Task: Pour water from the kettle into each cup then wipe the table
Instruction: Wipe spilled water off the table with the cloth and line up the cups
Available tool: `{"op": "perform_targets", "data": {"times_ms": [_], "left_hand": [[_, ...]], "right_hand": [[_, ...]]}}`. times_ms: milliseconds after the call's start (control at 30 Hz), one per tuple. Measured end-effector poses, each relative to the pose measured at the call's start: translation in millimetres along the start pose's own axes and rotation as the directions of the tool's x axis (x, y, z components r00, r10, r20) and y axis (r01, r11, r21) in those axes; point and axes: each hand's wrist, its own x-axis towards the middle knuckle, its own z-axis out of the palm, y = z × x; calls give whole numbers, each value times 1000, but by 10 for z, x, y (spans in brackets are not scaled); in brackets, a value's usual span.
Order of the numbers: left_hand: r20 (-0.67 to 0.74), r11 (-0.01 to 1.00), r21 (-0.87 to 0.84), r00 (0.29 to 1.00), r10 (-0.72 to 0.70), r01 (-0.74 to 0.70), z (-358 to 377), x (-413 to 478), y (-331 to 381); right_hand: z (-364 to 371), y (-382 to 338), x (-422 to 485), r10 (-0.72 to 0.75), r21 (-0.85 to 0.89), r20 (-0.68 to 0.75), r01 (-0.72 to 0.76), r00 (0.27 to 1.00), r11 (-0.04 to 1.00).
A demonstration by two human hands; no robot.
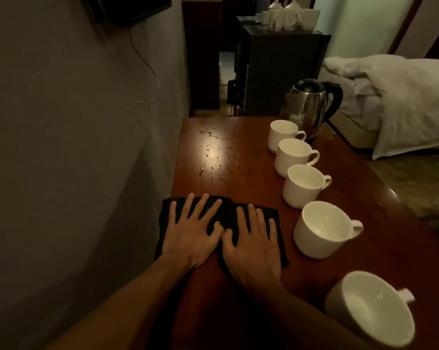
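Cloth [227,212], dark and folded, lies flat on the desk [251,173] with its long axis running crosswise under both hands. Left hand [190,236] and right hand [253,243] press on it side by side, palms down, fingers straight and spread; neither grasps anything. Spilled water [213,152], a scatter of droplets, lies straight ahead of the fingertips and apart from the cloth's far edge. It sits more in line with the left hand, which is judged the nearer of the two. The coming wipe therefore calls for a forward push away from the body, with bare desk between cloth and droplets. To the right of the right hand stands a row of five white cups, handles pointing away from the hands; the fourth cup [324,228] is just beside the cloth's right edge, the nearest cup [372,314] back beside the right forearm. Water level in the cups cannot be confirmed. Kettle [306,107] stands upright beyond the farthest cup [282,136], well ahead and right. Risk noted: any drift rightward would strike the cups. A wall [87,147] closes the left side.
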Motion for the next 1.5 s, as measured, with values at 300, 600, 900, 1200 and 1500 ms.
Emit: {"op": "perform_targets", "data": {"times_ms": [300,600,900,1200,1500], "left_hand": [[11,1000,-8,1000,-15,15,21,778,-136],[26,999,-16,999,-37,37,46,1423,-262],[30,999,-48,1000,2,0,76,2253,-466],[38,997,-49,997,63,-62,135,3195,-679],[30,992,-47,993,114,-113,189,3874,-796]], "right_hand": [[42,33,833,-32,-7,27,33,999,999],[74,9,1511,-22,-10,46,23,999,1000],[145,-37,2323,-1,-2,51,1,999,1000],[267,-68,3140,45,-35,-1,-45,999,998],[350,-55,3738,59,-45,-37,-61,998,997]]}}
